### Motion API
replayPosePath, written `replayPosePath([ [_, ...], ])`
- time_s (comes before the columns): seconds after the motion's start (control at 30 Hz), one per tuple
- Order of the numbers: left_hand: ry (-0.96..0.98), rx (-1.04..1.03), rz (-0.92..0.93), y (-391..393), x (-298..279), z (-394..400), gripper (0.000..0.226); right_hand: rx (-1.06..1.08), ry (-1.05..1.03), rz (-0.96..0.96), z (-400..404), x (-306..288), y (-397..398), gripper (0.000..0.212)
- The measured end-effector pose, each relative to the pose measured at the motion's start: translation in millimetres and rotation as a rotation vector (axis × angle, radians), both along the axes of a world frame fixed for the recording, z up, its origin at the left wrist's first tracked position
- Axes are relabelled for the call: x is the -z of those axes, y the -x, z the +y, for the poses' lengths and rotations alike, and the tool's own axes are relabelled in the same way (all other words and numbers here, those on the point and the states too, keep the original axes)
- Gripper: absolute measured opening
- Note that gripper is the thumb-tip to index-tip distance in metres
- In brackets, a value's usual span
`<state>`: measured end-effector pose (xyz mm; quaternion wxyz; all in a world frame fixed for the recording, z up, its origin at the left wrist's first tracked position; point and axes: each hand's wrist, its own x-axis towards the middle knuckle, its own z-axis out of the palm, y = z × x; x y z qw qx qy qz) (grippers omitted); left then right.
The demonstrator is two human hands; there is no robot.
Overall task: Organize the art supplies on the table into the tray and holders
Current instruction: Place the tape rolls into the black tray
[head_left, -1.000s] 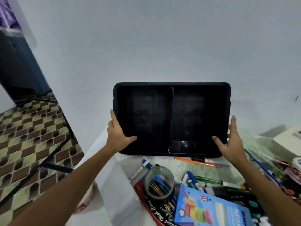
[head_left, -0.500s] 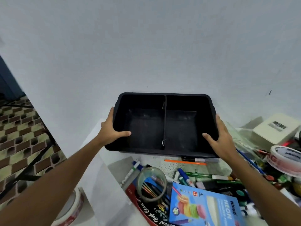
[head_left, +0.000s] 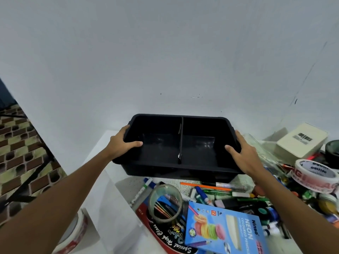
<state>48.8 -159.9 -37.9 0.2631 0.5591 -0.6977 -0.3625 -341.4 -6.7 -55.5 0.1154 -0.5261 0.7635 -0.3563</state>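
Observation:
A black two-compartment tray (head_left: 165, 169) sits at the far side of the white table, against the wall, its opening upward and both halves empty. My left hand (head_left: 122, 143) grips its left rim, thumb inside the wall. My right hand (head_left: 242, 154) grips its right rim the same way. In front of the tray lie loose markers and pens (head_left: 216, 191), a clear tape roll (head_left: 165, 204), a blue box of neon coloured pencils (head_left: 225, 233) and a red-and-black pencil pack (head_left: 165, 237).
A red-printed white tape roll (head_left: 315, 175), a cream box (head_left: 302, 140) and a clear plastic holder (head_left: 264, 149) crowd the right side. Another tape roll (head_left: 73, 233) lies off the table's left edge, above the patterned floor (head_left: 23, 149).
The tray, held up and tilted toward me a second ago, has been lowered and turned flat down to the table by the wall. Both hands kept hold of its rims.

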Motion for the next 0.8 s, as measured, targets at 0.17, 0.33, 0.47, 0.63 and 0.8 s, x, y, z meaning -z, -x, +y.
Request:
replayPosePath([
  [0.17,0.031,-0.042,-0.041,-1,1,3,0.091,-0.003,-0.003,0.043,-1,0,3,0.060],
  [0.33,0.212,-0.026,-0.148,-15,-15,39,0.071,0.036,0.016,0.443,0,-5,-5,0.046],
  [0.47,0.262,-0.020,-0.187,-58,-30,102,0.043,-0.275,0.254,0.421,9,-20,-42,0.043],
  [0.63,0.083,-0.066,-0.511,-131,-17,179,0.071,-0.930,0.118,0.332,35,-46,-131,0.058],
  [0.8,-0.208,-0.115,-0.707,-139,28,210,0.131,-1.058,-0.243,0.734,44,-35,-183,0.098],
])
